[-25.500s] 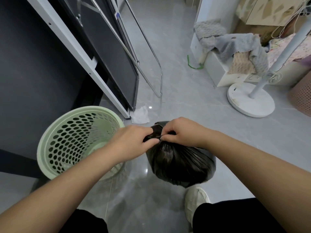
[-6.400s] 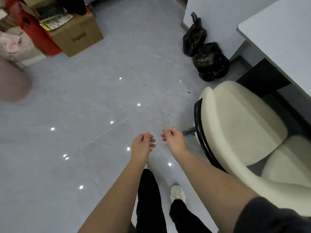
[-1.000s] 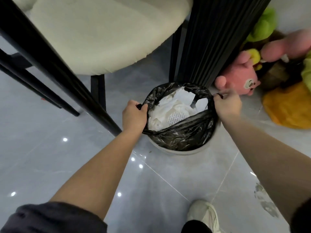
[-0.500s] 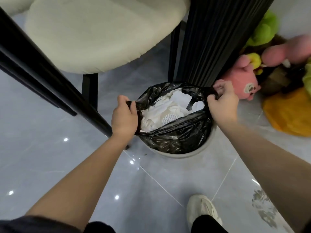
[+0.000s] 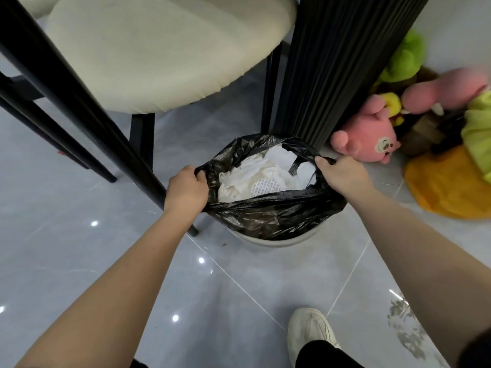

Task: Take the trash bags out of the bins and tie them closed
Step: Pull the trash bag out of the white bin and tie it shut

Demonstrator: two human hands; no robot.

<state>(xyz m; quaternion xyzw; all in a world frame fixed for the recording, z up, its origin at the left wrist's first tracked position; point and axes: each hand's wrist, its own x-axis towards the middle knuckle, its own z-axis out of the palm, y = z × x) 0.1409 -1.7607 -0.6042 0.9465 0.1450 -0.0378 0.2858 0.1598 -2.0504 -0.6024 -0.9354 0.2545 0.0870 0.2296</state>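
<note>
A black trash bag [image 5: 273, 216] full of crumpled white paper sits in a pale round bin [image 5: 276, 241], of which only the lower front rim shows. My left hand [image 5: 186, 191] grips the bag's left edge. The bag's right edge is gripped by my right hand [image 5: 341, 175]. The bag's mouth is stretched open between the two hands and its rim is off the bin's rim.
A cream padded chair [image 5: 164, 46] with black legs [image 5: 79, 112] stands just left and behind the bin. A black ribbed column [image 5: 337, 65] rises right behind it. Plush toys [image 5: 372, 139] and a yellow cushion [image 5: 449, 187] lie at right. My white shoe [image 5: 310, 333] is on the grey tile floor.
Both hands kept their grip on the bag's edges and pulled them up and apart, freeing the rim from the bin. The view shifted slightly.
</note>
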